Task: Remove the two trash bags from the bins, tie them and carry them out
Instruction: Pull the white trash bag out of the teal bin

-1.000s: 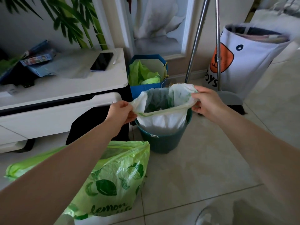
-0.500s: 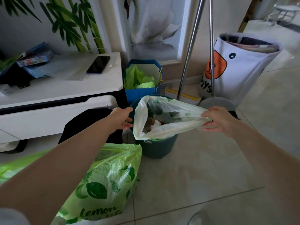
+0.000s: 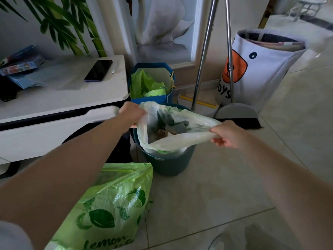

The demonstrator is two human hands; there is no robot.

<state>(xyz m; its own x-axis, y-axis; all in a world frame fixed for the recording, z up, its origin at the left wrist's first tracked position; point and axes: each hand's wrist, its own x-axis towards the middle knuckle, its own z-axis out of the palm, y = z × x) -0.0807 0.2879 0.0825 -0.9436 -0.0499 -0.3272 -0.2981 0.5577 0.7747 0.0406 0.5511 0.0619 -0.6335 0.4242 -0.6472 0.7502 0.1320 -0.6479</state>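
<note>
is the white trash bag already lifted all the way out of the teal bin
No: the white trash bag still sits inside the teal bin, with only its rim pulled up by the left hand and right hand.

Your left hand (image 3: 132,114) fingertips hidden behind trash bag (image 3: 173,139) rim. Bin (image 3: 167,164) contents below bag mouth too murky to tell. Lemon bag (image 3: 111,210), in front of bin, cut off at bottom edge.

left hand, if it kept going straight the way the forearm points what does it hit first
Probably the blue paper bag holding green plastic, just beyond the left hand, which pinches the trash bag rim. Depth is hard to judge in this view.
</note>
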